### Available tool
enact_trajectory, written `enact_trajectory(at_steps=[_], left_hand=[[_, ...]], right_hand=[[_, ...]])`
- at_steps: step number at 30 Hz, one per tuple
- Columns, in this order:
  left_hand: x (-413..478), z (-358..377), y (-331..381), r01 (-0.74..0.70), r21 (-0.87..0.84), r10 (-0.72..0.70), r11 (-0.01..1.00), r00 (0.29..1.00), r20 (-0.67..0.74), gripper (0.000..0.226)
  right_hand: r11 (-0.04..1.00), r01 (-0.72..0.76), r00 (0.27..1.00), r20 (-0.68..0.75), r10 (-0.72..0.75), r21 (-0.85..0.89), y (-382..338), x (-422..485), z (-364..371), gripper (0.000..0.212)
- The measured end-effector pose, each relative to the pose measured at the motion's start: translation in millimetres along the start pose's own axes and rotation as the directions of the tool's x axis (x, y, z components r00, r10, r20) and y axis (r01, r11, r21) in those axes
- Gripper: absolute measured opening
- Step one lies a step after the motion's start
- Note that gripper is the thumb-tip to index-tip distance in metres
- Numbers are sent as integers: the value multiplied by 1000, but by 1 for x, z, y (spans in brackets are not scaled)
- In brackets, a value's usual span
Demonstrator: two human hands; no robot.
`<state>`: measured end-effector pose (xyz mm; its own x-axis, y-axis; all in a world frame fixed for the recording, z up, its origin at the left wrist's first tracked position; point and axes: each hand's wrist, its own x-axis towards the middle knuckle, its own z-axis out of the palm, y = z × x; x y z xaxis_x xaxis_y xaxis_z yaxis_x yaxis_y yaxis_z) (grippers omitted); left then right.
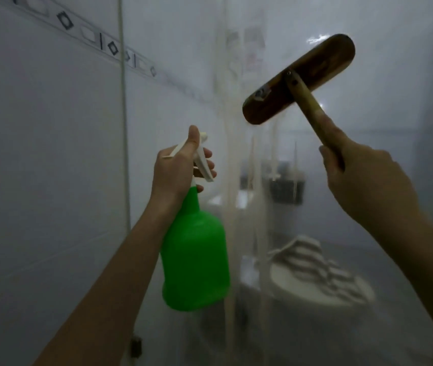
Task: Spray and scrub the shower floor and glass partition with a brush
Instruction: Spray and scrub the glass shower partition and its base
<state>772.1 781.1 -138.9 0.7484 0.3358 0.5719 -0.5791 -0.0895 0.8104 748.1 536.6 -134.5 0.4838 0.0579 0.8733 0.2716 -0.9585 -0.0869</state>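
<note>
My left hand (177,171) grips the white trigger head of a green spray bottle (195,260), held upright at the centre with fingers curled round the trigger. Up on the right, my right hand (363,180) holds the wooden handle of a scrub brush (298,79), index finger laid along the handle. The dark oblong brush head is raised against the hazy glass partition (368,114), which fills the middle and right of the view. The shower floor is out of sight.
A white tiled wall (38,154) with a patterned border strip runs along the left, and a thin vertical pipe (124,114) hangs on it. Through the glass I see a toilet (302,291) with a striped cloth on its lid and a dark hanging basket (286,190).
</note>
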Motion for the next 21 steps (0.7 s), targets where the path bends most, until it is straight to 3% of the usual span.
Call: enact_trajectory(at_steps=[4,11,17,21], left_hand=[[-9,-20,-26,-76,-48,77,996,997,26,55],[15,-29,-18,-83,-47,83,995,997,-7,55],[35,-55,-11,-134,-42,133,990,990,-37,53],[44,-76,-6,-171,4,171,985,983,-73,54]], right_hand=[[999,-18,1000,-5,17,-40,20,-79,30,59],[994,91,995,-34,-93,-64,-49,35,60,56],[999,12,998,59,-10,-37,-51,-62,70,60],[997,62,998,-21,-63,-37,-83,2,74,58]])
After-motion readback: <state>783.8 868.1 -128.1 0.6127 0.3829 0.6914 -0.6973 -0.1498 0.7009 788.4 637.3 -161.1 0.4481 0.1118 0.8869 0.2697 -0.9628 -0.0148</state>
